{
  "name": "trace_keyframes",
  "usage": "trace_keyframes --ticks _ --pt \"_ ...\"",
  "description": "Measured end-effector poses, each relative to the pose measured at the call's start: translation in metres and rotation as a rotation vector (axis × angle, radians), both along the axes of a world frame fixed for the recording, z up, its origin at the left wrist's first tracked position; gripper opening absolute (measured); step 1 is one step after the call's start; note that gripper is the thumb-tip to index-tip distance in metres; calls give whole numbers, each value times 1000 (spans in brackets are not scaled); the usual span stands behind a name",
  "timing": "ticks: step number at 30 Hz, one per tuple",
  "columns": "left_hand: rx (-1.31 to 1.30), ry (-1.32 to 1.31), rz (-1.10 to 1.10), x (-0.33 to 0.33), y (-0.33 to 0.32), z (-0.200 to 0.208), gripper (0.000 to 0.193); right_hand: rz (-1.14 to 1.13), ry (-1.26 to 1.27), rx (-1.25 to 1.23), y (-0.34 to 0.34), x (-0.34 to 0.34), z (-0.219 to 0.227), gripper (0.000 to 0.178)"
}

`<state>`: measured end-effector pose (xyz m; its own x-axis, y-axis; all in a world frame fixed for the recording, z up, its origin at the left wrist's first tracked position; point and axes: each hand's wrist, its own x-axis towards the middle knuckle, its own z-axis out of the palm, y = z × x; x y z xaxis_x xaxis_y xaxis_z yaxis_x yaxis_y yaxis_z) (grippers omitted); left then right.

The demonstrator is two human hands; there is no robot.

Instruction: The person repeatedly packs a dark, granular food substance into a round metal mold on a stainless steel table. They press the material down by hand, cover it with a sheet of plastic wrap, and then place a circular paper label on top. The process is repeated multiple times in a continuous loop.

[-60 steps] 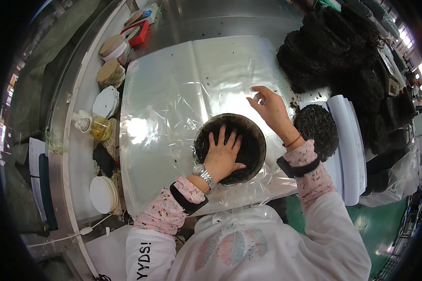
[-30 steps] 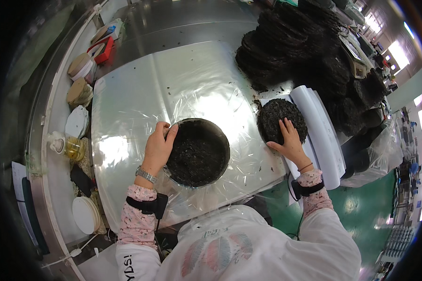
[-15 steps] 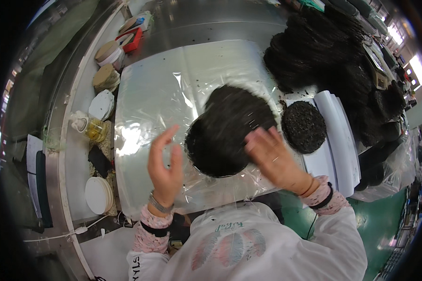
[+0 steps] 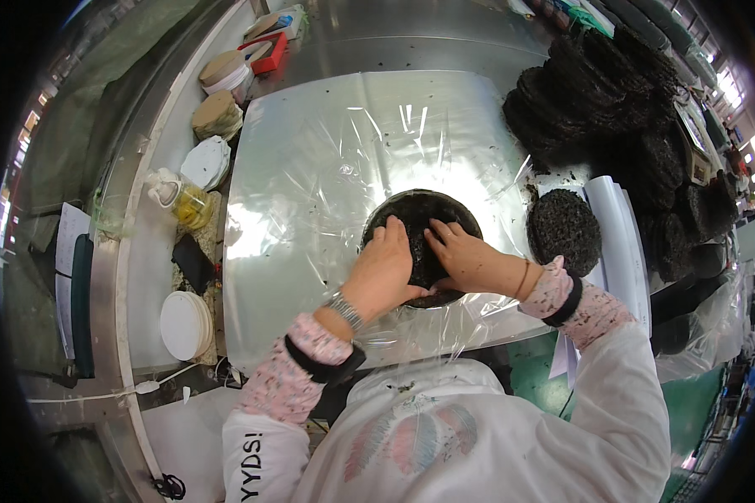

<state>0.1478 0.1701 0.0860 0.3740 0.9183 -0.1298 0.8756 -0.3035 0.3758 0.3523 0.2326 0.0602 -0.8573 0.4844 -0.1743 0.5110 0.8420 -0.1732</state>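
Observation:
A round black container or ring (image 4: 425,199) lies on a stack of clear plastic sheets (image 4: 294,159). Dark, rough black material (image 4: 420,251) fills its inside. My left hand (image 4: 382,270) rests on this material from the left, fingers outstretched and thumb toward the middle. From the right my right hand (image 4: 470,260) reaches in too, its fingers spread and pressed on the material. Both thumbs nearly meet at the near side. Whether the material is one disc or several layers is hidden.
Just right of the sheets lies a rough black disc (image 4: 564,230), beside a white paper roll (image 4: 617,239). Heaps of black discs (image 4: 591,92) stand at the far right. Along the left edge are a bottle of yellow liquid (image 4: 189,204), white discs (image 4: 184,325) and a red box (image 4: 268,54).
A black disc, blurred over the dark round shape beside my right hand, now no longer shows there. Both hands have come together and down onto the material inside the ring.

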Motion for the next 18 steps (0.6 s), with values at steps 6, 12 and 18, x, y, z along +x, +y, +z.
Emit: trace_keyframes --ticks 6,12,18 --pt "14 40 14 7 13 -44 95 -160 493 -472 4 30 38 74" --pt "164 -262 78 3 -6 3 50 -675 87 116 -6 223 -20 107" --pt "264 -501 64 7 -20 6 36 -562 185 278 -16 258 -43 69"
